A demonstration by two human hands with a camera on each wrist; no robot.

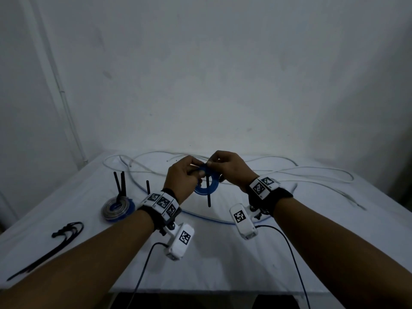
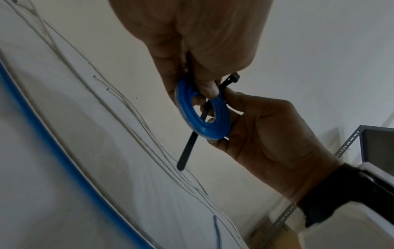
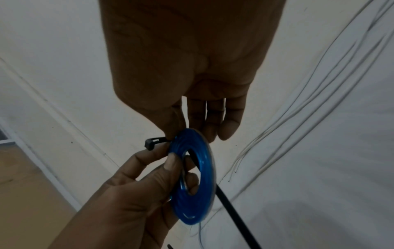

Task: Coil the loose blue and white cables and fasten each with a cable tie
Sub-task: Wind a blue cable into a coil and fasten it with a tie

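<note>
A small flat coil of blue cable (image 1: 206,186) is held up over the table between both hands. My left hand (image 1: 197,172) grips its rim, thumb on the front face and fingers behind through the hole, as seen on the blue coil (image 3: 192,182). My right hand (image 1: 211,162) pinches the black cable tie (image 2: 193,143) near its head (image 3: 150,144) at the coil's top edge. The tie runs through the coil's hole and its tail hangs free below (image 1: 209,200). The loose white cable (image 1: 312,169) sprawls across the back of the table.
A fastened blue coil (image 1: 118,208) lies at left with black tie tails sticking up. Spare black ties (image 1: 60,239) lie near the left front edge. A loose blue strand (image 1: 207,218) curves on the white table (image 1: 223,264) under my wrists. A metal shelf (image 2: 349,141) stands at the right.
</note>
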